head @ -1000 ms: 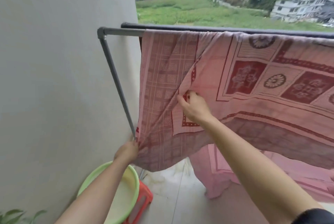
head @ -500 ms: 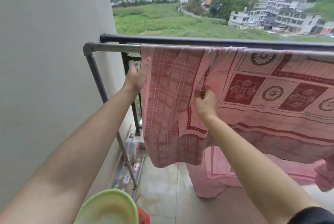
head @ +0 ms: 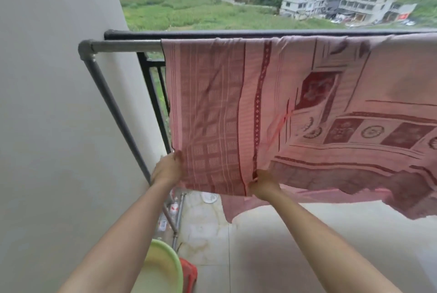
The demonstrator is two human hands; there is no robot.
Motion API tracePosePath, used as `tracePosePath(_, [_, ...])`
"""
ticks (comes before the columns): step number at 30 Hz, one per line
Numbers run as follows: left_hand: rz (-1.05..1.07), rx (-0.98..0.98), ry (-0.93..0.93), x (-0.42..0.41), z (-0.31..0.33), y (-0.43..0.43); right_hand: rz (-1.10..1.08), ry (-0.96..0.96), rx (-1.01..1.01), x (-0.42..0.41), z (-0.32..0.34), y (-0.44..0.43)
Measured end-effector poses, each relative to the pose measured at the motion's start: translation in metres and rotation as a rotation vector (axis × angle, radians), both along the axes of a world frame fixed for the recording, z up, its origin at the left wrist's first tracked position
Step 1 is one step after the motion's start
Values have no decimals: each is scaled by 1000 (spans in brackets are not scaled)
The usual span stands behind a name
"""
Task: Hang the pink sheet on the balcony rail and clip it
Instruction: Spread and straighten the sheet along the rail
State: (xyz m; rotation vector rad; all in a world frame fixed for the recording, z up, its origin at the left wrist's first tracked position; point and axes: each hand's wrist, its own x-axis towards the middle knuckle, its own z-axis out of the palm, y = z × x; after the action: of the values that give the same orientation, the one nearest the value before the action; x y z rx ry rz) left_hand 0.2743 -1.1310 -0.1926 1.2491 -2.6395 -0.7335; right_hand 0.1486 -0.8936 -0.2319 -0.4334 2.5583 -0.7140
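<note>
Now that we have dropped both hands to the hem, the pink sheet (head: 236, 108) hangs flatter over the grey rail (head: 125, 45) than half a second ago, its fold at 12 o'clock. Our left hand (head: 166, 171) pinches the corner at 9 o'clock; our right hand (head: 263, 184) grips the hem alongside. Clipping seems next, though we see no clips.

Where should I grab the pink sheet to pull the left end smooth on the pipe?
Take the pink sheet by its hanging bottom hem, from below, near the left corner. That edge hangs free under the grey pipe; the left hand and right hand pinch it there.
</note>
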Motion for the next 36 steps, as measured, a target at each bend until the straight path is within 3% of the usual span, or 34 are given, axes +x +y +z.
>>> tracePosePath(2, [-2,29,-148,23,-32,7,-13,40,57,9,-1,-3])
tracePosePath(6, [8,195,-242,42,-34,-2,-165,211,-278,-1,54,-24])
tracePosePath(8, [49,267,-70,31,-1,-9,-154,366,-389,-12,93,-32])
tracePosePath(12, [45,331,507,-12,100,-18,-75,724,-538,-25,172,-44])
tracePosePath(16, [-95,487,811,-52,188,-18,11,1000,-443,-42,231,-47])
tracePosePath(21, [83,426,937,-78,225,-14,72,912,-232,-67,255,-46])
tracePosePath(26, [156,667,1004,-92,233,-27,189,868,-86,-78,255,-56])
tracePosePath(30, [245,430,1076,-71,229,-69,263,896,-65,-75,253,-81])
tracePosePath(36, [547,156,1098,-14,213,-157,582,1014,-73,-38,257,-139])
